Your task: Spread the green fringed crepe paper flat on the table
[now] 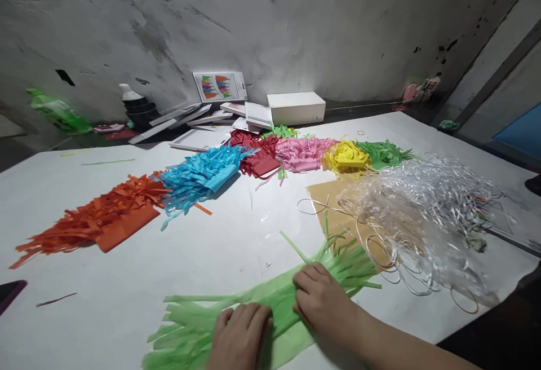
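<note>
Light green tissue paper, cut into fringe at both ends, lies across the near part of the table, with a darker, layered band along its middle. On its left part rests my left hand, fingers bent and closed on the paper. My right hand is a little farther right, its fingers curled together on the same band. Thumbs and fingertips are partly hidden. Loose green strips spread past the right hand toward a brown sheet.
Fringed paper bundles line the back: orange, blue, red, pink, yellow and green. Silver strands and clear plastic sit right. Flat boxes and a white box stand by the wall.
</note>
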`<state>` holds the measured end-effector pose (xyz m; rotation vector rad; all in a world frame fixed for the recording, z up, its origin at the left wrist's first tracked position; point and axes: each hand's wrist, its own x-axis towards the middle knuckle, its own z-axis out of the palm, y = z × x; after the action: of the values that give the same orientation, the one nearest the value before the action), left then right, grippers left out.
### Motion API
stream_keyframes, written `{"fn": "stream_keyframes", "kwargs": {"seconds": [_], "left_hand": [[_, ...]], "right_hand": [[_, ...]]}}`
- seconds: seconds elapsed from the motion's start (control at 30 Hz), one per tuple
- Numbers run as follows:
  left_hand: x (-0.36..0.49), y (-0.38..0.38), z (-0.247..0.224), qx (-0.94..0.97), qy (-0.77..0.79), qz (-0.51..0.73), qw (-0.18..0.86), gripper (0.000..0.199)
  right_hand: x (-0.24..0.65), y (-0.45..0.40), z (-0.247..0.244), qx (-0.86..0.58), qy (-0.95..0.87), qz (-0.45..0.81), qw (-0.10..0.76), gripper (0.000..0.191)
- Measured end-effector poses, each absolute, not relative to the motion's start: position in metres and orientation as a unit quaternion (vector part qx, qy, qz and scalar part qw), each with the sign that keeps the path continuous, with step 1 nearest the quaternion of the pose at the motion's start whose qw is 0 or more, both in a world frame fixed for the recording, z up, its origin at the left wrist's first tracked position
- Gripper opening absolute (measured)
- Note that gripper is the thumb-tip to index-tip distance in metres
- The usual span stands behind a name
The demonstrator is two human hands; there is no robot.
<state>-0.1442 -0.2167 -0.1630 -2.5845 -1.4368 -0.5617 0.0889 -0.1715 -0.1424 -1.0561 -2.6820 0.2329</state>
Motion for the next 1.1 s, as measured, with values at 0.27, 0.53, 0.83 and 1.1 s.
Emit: {"fn": "stream_keyframes", "kwargs": {"seconds": [0.27, 0.53, 0.83, 1.1], "left_hand": [[-0.147, -0.202, -0.167, -0.788, -0.596, -0.122, -0.093, 0.030], [-0.142, -0.194, -0.157, -0.821, -0.543, -0.144, -0.096, 0.023], [-0.150, -0.206, -0.157, -0.885, -0.431, -0.177, -0.018, 0.025], [-0.138, -0.212, -0.163, -0.884, -0.379, -0.256, 0.098, 0.049]], "right_hand": [[0.079, -0.144, -0.119, -0.421, -0.890, 0.171, 0.034, 0.034], [0.080, -0.128, -0.115, -0.366, -0.913, 0.179, 0.037, 0.040], [0.095, -0.142, -0.136, -0.279, -0.951, 0.104, 0.078, 0.009], [0.105, -0.155, -0.151, -0.174, -0.966, -0.046, 0.187, 0.027]]}}
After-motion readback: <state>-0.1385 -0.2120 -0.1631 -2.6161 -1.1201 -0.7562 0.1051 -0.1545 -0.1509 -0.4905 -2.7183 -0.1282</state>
